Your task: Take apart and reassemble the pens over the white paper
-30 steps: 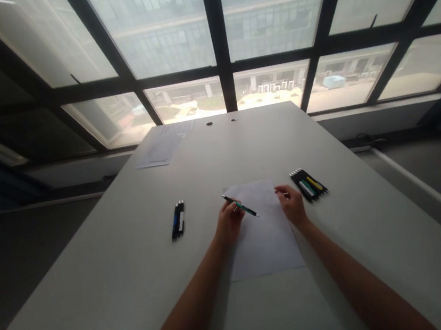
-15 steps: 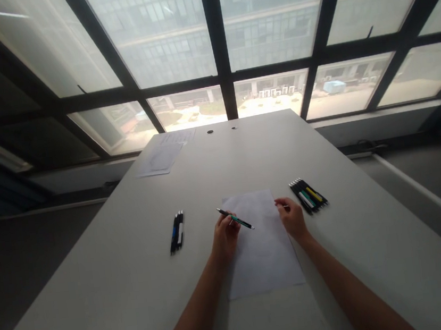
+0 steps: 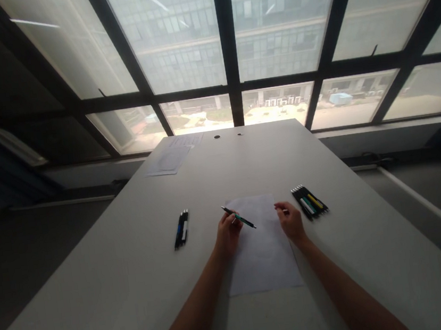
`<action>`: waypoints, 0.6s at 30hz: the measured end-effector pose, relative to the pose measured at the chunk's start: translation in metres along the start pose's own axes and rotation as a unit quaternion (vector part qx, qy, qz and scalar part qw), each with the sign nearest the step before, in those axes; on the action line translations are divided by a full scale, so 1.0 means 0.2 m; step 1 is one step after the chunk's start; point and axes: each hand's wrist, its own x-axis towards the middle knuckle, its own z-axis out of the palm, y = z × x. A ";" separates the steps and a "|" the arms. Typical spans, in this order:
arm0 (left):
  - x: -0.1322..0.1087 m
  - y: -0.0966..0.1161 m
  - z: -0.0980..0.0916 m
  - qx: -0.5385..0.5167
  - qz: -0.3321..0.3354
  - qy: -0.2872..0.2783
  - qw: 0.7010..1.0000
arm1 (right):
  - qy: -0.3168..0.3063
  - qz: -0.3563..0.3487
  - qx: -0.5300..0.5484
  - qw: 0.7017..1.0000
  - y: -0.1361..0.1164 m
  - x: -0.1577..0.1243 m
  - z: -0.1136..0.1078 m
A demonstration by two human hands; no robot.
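Note:
My left hand is closed on a green and black pen, which points up and left over the left edge of a white sheet of paper. My right hand rests at the sheet's right edge with its fingers pinched on a small light piece, too small to name. A row of several pens lies just right of my right hand. Two pens, one blue and one white, lie left of my left hand.
The long white table runs away to a wall of dark-framed windows. Some papers lie at its far left corner, and two small round holes sit near the far edge. Dark floor lies on both sides.
The view has tilted upward a little, so the table sits lower in the picture. Both hands and the pen keep the same pose over the sheet.

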 end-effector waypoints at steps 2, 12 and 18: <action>0.00 0.00 0.01 0.007 0.005 -0.004 1.000 | -0.001 -0.021 -0.007 1.000 -0.01 0.00 0.00; 0.03 -0.02 0.01 0.062 0.042 -0.043 0.996 | -0.141 -0.162 0.010 0.977 -0.15 -0.02 0.02; 0.04 -0.01 -0.01 0.078 0.076 -0.024 0.994 | -0.180 -0.150 -0.019 0.972 -0.17 -0.04 0.07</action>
